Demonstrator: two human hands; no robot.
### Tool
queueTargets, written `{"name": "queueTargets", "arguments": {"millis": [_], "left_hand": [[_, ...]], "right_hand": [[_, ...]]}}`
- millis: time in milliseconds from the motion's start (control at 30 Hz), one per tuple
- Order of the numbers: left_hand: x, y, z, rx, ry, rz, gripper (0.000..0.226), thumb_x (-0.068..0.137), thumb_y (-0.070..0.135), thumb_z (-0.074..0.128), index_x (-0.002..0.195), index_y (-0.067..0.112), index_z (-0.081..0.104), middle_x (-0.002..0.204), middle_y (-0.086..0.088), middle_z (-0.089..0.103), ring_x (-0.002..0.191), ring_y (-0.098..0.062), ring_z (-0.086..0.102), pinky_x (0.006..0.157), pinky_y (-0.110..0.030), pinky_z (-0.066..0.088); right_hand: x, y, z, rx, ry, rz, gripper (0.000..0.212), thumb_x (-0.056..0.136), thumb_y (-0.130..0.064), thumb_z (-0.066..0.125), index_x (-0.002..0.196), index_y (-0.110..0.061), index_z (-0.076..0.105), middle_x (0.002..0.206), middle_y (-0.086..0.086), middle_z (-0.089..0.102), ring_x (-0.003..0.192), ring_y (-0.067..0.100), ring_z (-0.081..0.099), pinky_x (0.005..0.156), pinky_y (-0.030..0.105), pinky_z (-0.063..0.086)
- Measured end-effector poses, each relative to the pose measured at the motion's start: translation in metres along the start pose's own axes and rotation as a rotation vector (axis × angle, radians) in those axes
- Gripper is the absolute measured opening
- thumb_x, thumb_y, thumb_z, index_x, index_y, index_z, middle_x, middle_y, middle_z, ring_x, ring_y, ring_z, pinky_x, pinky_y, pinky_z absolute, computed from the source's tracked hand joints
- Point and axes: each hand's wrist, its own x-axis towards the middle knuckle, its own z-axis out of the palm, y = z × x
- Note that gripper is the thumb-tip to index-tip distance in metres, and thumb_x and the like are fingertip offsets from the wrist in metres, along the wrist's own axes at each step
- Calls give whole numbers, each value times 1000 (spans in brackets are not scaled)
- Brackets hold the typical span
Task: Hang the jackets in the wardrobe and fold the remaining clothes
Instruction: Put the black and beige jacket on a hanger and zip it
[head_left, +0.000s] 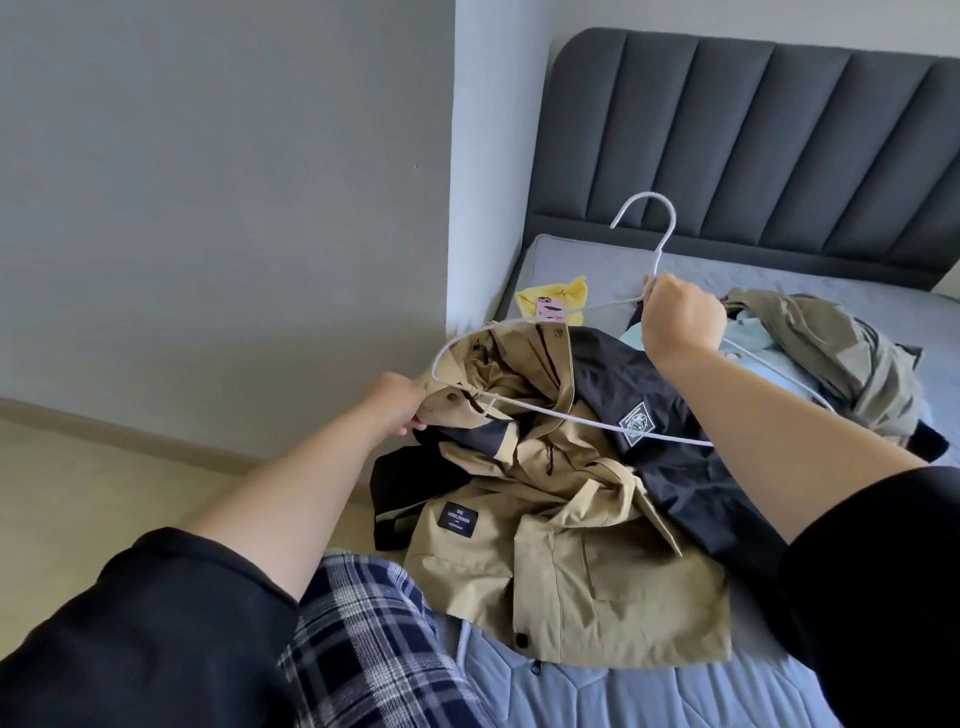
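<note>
right hand (681, 322) grips thin wire hanger (524, 410) | left hand (397, 402) pinches crumpled tan-black jacket (561, 519)

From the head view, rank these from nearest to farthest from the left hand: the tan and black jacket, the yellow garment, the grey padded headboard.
1. Tan and black jacket: its collar is gripped by the left hand.
2. Yellow garment: up and to the right, lying on the bed behind the jacket.
3. Grey padded headboard: farthest, standing at the bed's far end.

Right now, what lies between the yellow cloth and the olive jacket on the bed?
In the head view, the right hand holding the hanger, a light blue garment and bare mattress lie between the yellow cloth and olive jacket.
</note>
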Motion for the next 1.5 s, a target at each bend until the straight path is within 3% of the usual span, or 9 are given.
{"name": "queueTargets", "arguments": {"millis": [133, 267, 400, 567, 667, 967, 1133, 1300, 1500], "left_hand": [[1, -5, -4, 108, -13, 35, 24, 98, 11, 40, 82, 7, 57, 52, -1, 61, 42, -10, 57, 39, -19, 38], [1, -11, -6, 139, -17, 35, 29, 99, 12, 41, 72, 10, 51, 68, -5, 56, 32, -3, 51, 55, -26, 46], [3, -16, -9, 138, -17, 25, 31, 101, 13, 40, 72, 9, 50, 70, -5, 56, 56, -17, 54, 56, -27, 45], [8, -16, -2, 41, 42, 54, 28, 100, 13, 38, 106, -3, 61, 101, -22, 65, 86, -34, 67, 60, -31, 53], [9, -17, 2, 3, 131, 84, 28, 98, 17, 44, 107, -1, 63, 111, -24, 63, 103, -38, 62, 89, -44, 53], [9, -8, 11, 4, 310, 99, 31, 97, 11, 39, 108, -6, 62, 114, -27, 61, 106, -40, 57, 87, -38, 44], [13, -13, 14, -249, 320, -30, 34, 98, 10, 37, 122, -4, 58, 125, -26, 57, 114, -39, 56, 96, -44, 48], [10, -10, 3, -270, 400, -36, 36, 98, 12, 35, 123, -3, 57, 125, -26, 57, 112, -40, 57, 96, -43, 48], [-23, 38, 19, -146, 305, 279, 32, 97, 13, 41, 120, 7, 63, 122, -15, 63, 112, -29, 56, 85, -26, 40]], "right_hand": [[2, -4, 4, -27, -16, -1, 19, 99, -7, 40, 96, -1, 58, 78, 19, 65, 62, 32, 48, 54, 31, 26], [1, -11, 9, 32, -21, 45, 29, 103, -16, 35, 98, 0, 59, 84, 21, 66, 73, 37, 59, 58, 33, 32], [3, -10, 12, 73, -74, 149, 27, 101, -12, 37, 102, 1, 61, 96, 22, 66, 90, 41, 61, 66, 36, 37], [-12, -16, 16, -33, -130, 11, 19, 92, 0, 45, 104, -2, 59, 92, 21, 68, 85, 40, 63, 62, 32, 35], [-20, -24, 16, -21, -117, -48, 19, 98, -13, 41, 100, -1, 56, 89, 20, 67, 80, 39, 62, 60, 32, 34], [-29, -27, 3, 3, -79, -272, 64, 86, -63, 47, 114, -6, 51, 50, -5, 39, 42, 16, 38, 44, 24, 28], [-41, -30, 13, 161, -160, -290, 42, 98, -49, 32, 78, -15, 43, 56, 3, 46, 59, 31, 54, 50, 30, 31], [-43, -24, 11, 138, -216, -278, 42, 94, -30, 36, 54, -20, 36, 50, -1, 41, 49, 23, 42, 46, 25, 24], [-58, -48, 12, 237, -176, -167, 42, 95, -27, 37, 53, -23, 31, 50, -4, 36, 52, 26, 42, 49, 28, 27]]}}
